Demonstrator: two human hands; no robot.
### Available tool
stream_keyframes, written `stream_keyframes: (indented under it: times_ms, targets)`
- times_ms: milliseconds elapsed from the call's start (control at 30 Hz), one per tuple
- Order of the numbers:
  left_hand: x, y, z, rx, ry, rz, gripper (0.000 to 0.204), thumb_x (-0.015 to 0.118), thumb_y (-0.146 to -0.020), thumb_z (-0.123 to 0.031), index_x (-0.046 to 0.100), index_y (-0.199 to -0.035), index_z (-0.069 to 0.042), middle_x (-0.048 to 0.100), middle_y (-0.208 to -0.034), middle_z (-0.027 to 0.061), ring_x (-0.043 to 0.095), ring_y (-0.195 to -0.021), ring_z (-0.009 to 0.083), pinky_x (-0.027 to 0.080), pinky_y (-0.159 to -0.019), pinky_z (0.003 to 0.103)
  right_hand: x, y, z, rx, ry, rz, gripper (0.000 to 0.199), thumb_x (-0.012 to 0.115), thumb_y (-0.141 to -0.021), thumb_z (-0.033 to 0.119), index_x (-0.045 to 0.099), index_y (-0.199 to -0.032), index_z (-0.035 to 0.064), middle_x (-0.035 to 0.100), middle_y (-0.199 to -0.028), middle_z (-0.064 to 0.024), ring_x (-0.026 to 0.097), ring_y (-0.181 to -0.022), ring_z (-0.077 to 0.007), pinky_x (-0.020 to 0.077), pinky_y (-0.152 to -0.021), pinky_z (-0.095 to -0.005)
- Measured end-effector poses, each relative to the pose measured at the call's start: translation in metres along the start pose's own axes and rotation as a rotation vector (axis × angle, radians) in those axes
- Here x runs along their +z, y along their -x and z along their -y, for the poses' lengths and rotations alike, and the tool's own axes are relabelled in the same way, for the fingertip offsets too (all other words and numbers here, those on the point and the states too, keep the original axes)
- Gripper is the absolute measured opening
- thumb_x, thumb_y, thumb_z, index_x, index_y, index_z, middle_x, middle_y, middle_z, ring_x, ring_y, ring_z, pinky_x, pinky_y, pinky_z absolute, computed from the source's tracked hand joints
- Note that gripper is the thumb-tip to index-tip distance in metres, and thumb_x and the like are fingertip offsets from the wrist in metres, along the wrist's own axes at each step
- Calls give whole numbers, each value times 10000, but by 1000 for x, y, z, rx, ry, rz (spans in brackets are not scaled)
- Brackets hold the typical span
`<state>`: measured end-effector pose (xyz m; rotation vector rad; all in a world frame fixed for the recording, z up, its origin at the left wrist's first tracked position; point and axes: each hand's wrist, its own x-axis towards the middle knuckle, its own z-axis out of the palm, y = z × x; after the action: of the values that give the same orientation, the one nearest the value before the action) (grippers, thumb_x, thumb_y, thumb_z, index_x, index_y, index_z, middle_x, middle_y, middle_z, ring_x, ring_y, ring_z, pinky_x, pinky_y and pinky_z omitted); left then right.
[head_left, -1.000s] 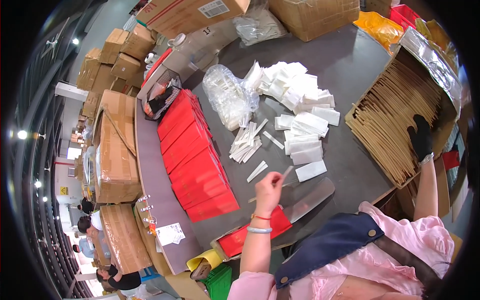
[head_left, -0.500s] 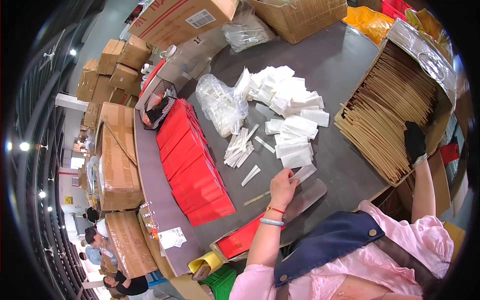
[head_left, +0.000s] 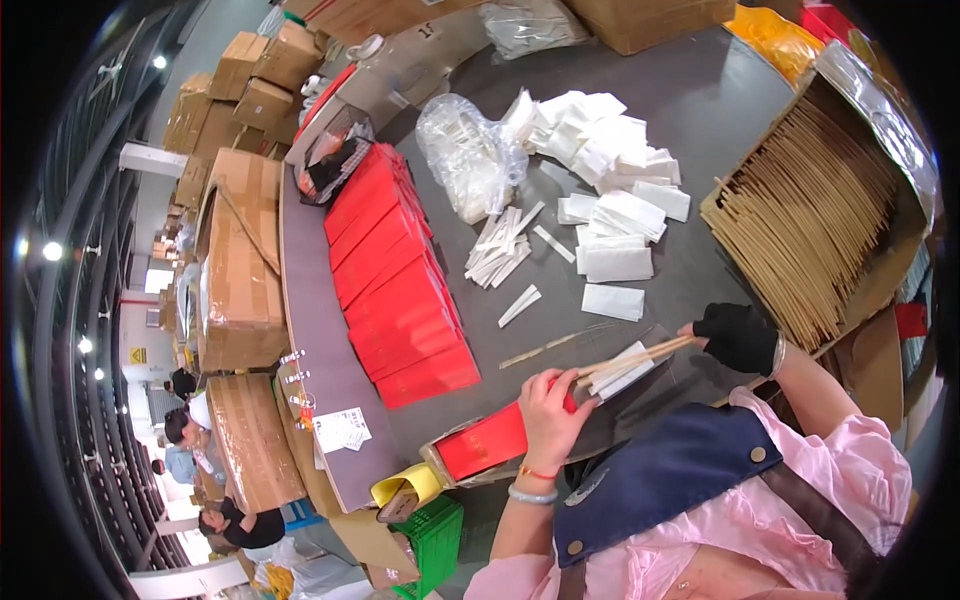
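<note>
Head view: dark grey tabletop (head_left: 700,120) in front of a person in a pink top and navy apron.
Pale wooden sticks: a slim bundle (head_left: 640,357) spans the gap between both hands at the near table edge, slanting up toward the right, above a flat white paper packet (head_left: 624,379).
Left hand: bare, with a red cord and a pale bangle at the wrist; the hand (head_left: 551,413) has its fingers bent and pinches the left ends of the sticks; grip firmness cannot be told.
Right hand: in a black glove with bare fingertips; the hand (head_left: 738,336) pinches the right ends of the sticks, its other fingers curled.
Red packet: flat, glossy (head_left: 483,446), in a low cardboard tray (head_left: 437,466) just beside the left hand and partly covered by it.
Red packet rows: overlapping flat packets (head_left: 398,285) along the left part of the table.
White strips: narrow, loose (head_left: 497,255), right of the red rows.
Clear plastic bag: crumpled (head_left: 466,150), with white contents, beyond the strips.
White packet pile: flat rectangular packets (head_left: 595,140), overlapping; one lies apart (head_left: 613,302), near the sticks.
Stick carton: open brown cardboard (head_left: 880,285), lined up with many wooden sticks (head_left: 815,230), at the right.
Green plastic crate: below the near table edge (head_left: 437,540), left of the person.
</note>
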<state>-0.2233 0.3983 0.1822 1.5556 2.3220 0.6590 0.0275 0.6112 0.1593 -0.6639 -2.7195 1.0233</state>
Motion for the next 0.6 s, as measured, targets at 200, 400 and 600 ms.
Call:
stream_keyframes:
  times_ms: [200, 400, 600]
  targets:
    - [1, 25, 19, 38, -134, 58, 735, 857, -575, -268, 581, -1235, -101, 536, -1227, 61, 457, -1144, 288, 352, -981, 467, 52, -25, -9, -194, 200, -3, 163, 678, -767, 168, 691, -929, 173, 601, -793, -125, 602, -762, -329, 484, -654, -423]
    - [9, 17, 9, 58, -151, 85, 726, 851, -583, -249, 577, -1232, -70, 542, -1197, 75, 469, -1122, 299, 377, -948, 443, 75, -34, -27, -138, -25, -168, 184, 709, -740, 120, 669, -907, 54, 623, -842, -138, 613, -825, -333, 491, -702, -413]
    - [19, 0, 12, 88, -79, 84, 616, 769, -661, -211, 578, -1242, -133, 539, -1194, 93, 492, -1105, 325, 404, -924, 459, 106, -61, 62, 4, -420, 63, 452, 803, -681, 260, 629, -1045, 55, 623, -998, -144, 612, -924, -328, 492, -797, -401]
